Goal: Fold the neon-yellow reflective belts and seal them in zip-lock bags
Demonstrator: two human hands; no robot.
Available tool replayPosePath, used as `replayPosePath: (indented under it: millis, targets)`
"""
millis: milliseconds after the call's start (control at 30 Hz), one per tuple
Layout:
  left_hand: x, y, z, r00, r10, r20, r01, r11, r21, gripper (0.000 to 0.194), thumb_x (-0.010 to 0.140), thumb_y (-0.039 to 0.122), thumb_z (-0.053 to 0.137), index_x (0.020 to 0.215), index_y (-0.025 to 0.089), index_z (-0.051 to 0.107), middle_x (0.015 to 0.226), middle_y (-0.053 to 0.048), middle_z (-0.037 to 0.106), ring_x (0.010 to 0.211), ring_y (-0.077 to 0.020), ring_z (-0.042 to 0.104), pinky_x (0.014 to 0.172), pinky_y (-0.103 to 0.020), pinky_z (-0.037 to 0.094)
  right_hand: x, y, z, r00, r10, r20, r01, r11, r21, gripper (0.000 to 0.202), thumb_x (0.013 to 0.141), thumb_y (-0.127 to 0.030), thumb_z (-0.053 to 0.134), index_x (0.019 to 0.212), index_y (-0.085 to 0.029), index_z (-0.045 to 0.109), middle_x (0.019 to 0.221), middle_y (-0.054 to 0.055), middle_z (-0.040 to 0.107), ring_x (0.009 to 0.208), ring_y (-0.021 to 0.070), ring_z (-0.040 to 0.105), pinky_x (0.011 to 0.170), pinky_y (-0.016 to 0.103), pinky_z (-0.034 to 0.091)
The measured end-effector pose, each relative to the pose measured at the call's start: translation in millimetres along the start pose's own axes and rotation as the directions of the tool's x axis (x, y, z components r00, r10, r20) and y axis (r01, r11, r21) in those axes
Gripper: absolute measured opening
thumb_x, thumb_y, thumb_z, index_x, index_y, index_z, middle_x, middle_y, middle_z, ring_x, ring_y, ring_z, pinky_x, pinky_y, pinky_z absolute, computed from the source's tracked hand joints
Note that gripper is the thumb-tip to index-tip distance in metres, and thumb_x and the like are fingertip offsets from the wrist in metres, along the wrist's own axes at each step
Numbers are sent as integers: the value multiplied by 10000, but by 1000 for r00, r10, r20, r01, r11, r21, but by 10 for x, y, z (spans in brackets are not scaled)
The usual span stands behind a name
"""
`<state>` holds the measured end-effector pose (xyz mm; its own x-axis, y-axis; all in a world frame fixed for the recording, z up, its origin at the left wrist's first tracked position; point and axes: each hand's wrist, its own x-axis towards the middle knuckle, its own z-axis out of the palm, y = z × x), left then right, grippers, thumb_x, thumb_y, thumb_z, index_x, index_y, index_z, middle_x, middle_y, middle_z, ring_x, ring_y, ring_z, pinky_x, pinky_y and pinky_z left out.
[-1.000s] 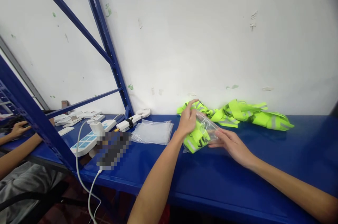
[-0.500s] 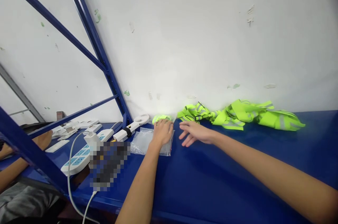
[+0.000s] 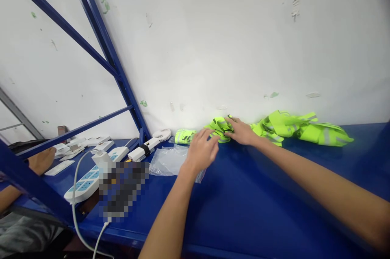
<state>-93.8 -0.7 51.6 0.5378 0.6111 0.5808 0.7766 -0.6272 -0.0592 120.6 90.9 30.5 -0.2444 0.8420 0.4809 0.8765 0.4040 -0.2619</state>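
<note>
My right hand (image 3: 242, 131) is at the left part of a neon yellow-green reflective fabric pile (image 3: 286, 125), its fingers spread over the bundle. Fingers apart and holding nothing, my left hand (image 3: 201, 149) hovers just left of it, above the right edge of a clear plastic bag (image 3: 169, 160). A small folded yellow-green piece with a grey stripe (image 3: 184, 136) lies behind the bag, against the wall.
Left of the bag are a white handheld fan (image 3: 161, 134), a white power strip (image 3: 87, 183) with cables and a blurred dark object (image 3: 124, 192). A blue metal frame (image 3: 106, 43) rises there. Beyond it, another person's hand (image 3: 42, 160) rests near white boxes.
My left hand has moved right, off the small folded piece, uncovering it. My right hand has moved up and right onto the fabric. The view has shifted slightly.
</note>
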Motion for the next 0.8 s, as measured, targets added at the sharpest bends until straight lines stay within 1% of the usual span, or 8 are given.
replayPosePath:
  millis: [133, 233, 333, 467, 533, 633, 733, 800]
  targets:
    - [8, 266, 16, 983, 145, 113, -139, 988, -64, 304, 946, 257, 372, 1123, 228, 617, 993, -65, 657, 993, -219, 579, 902, -371, 434, 24, -25, -76, 993, -43, -111, 49, 998, 49, 159, 866, -233, 514, 903, -183, 661, 994, 112, 639, 908, 240, 615, 819, 333, 452]
    - [-37, 237, 147, 960, 88, 266, -87, 996, -17, 285, 936, 289, 399, 1085, 230, 634, 932, -54, 669, 903, -222, 616, 815, -366, 462, -6, -81, -288, 941, 44, -336, 29, 978, 209, 129, 865, -233, 513, 879, -177, 629, 919, 89, 652, 759, 209, 623, 721, 317, 467]
    - [-66, 133, 221, 958, -24, 287, 6, 998, 63, 289, 939, 306, 385, 1032, 219, 645, 915, -62, 668, 884, -238, 620, 775, -373, 471, -48, -149, -638, 854, 189, -484, 56, 893, 447, 117, 871, -287, 521, 902, -196, 589, 927, 63, 653, 653, 183, 626, 594, 293, 467]
    - [-48, 94, 191, 979, -72, 192, 54, 994, 99, 266, 937, 291, 392, 1010, 215, 636, 926, -66, 656, 883, -243, 608, 753, -369, 473, -133, -243, -1154, 784, 274, -557, 199, 739, 644, 126, 884, -357, 523, 908, -234, 532, 932, 45, 624, 544, 142, 588, 465, 257, 423]
    - [-25, 120, 153, 991, -56, 120, 47, 996, 80, 251, 929, 267, 410, 1045, 217, 628, 937, -67, 654, 881, -237, 606, 755, -363, 472, -190, -268, -1329, 766, 326, -554, 222, 675, 704, 109, 891, -354, 513, 938, -256, 500, 774, 1, 597, 460, 120, 519, 418, 234, 372]
    - [3, 181, 82, 997, 38, -71, -39, 999, -10, 278, 923, 207, 404, 1112, 209, 608, 928, -67, 658, 866, -209, 602, 784, -348, 466, -268, -258, -1431, 747, 444, -495, 164, 599, 784, 105, 872, -341, 522, 933, -268, 478, 546, -71, 472, 376, 104, 412, 380, 206, 306]
    - [5, 274, 20, 952, 134, -277, -174, 976, -127, 301, 900, 185, 425, 1156, 197, 583, 928, -68, 658, 852, -195, 596, 804, -342, 464, -313, -211, -1429, 757, 549, -354, 66, 475, 877, 102, 823, -311, 541, 889, -254, 488, 498, -79, 466, 395, 120, 452, 394, 214, 360]
    - [-3, 365, 5, 940, 179, -290, -242, 949, -199, 324, 876, 206, 457, 1182, 191, 565, 988, -81, 653, 893, -209, 597, 823, -355, 467, -333, -186, -1431, 794, 538, -283, 32, 427, 904, 91, 796, -296, 538, 859, -234, 514, 513, -56, 517, 442, 143, 518, 428, 242, 423]
